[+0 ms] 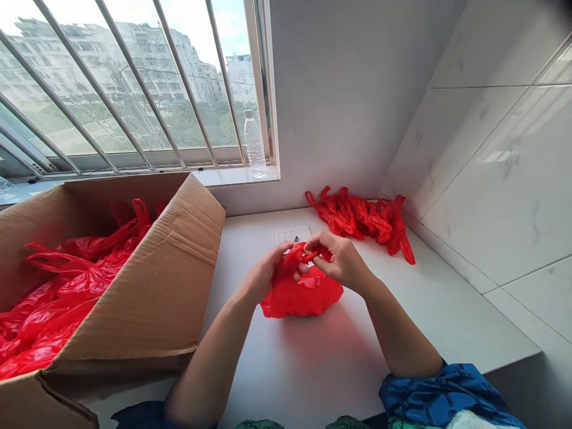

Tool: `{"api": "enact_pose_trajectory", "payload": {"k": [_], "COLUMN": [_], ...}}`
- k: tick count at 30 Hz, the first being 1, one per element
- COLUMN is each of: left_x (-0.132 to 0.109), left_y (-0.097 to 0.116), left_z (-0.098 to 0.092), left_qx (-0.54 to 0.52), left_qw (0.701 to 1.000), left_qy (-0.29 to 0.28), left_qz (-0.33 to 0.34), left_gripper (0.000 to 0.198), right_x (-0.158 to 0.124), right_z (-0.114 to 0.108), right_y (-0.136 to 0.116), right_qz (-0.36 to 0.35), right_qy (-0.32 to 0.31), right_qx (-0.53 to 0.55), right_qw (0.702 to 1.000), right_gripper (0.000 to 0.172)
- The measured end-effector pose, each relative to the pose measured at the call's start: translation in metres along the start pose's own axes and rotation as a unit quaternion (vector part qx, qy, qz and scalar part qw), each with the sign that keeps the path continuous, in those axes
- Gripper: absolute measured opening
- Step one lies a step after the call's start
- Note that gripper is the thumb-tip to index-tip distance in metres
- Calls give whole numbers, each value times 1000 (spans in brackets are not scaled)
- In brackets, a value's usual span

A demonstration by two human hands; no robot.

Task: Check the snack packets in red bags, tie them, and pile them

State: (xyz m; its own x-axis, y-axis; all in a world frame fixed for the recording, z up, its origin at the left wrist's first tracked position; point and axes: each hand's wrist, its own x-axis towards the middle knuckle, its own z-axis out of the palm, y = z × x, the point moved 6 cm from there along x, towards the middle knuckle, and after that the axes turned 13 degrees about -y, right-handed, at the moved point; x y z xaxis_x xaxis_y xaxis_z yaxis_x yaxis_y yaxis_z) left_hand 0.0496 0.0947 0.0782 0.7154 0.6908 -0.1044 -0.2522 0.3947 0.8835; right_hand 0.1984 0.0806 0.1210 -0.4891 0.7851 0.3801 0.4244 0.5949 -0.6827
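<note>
A red plastic bag [304, 298] rests on the white tabletop in front of me, its lower part bulging. My left hand [272, 271] grips the bag's upper left side, with some fingers hidden behind the red plastic. At the top, my right hand [337, 256] pinches the twisted handles of the same bag between thumb and fingers. Both hands are close together over the bag's mouth. What the bag contains cannot be made out clearly.
An open cardboard box [147, 292] full of red plastic bags [84, 274] stands at the left. More flattened red bags [361, 217] lie by the back wall. Behind my hands is a white paper [290, 233]. A clear bottle [254, 146] stands on the barred window's sill.
</note>
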Motion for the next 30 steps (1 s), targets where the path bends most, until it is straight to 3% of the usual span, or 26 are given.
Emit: {"api": "enact_pose_trajectory", "payload": {"k": [6,13,23,26,30], "left_x": [-2,-9,-9,-11,-30], "left_y": [-1,-16,-48,-43,-23], "left_z": [3,-5,-11,-19,-52], "left_qx": [-13,-28,-36,37,158], "left_qw": [1000,998,999,997,964], "left_qy": [-13,13,30,69,183], "left_qz": [21,62,-20,14,108], "left_gripper": [28,31,36,37,33], "right_x": [-6,-22,-48,-47,-61], "right_z": [4,17,41,38,23], "right_y": [-8,-8,6,4,23], "right_qz": [-44,-105,-108,-109,-64], "right_qy": [14,15,17,17,39], "right_qx": [-101,-162,-139,-84,91], "right_qw": [994,981,984,990,993], "right_gripper": [15,8,14,11,8]}}
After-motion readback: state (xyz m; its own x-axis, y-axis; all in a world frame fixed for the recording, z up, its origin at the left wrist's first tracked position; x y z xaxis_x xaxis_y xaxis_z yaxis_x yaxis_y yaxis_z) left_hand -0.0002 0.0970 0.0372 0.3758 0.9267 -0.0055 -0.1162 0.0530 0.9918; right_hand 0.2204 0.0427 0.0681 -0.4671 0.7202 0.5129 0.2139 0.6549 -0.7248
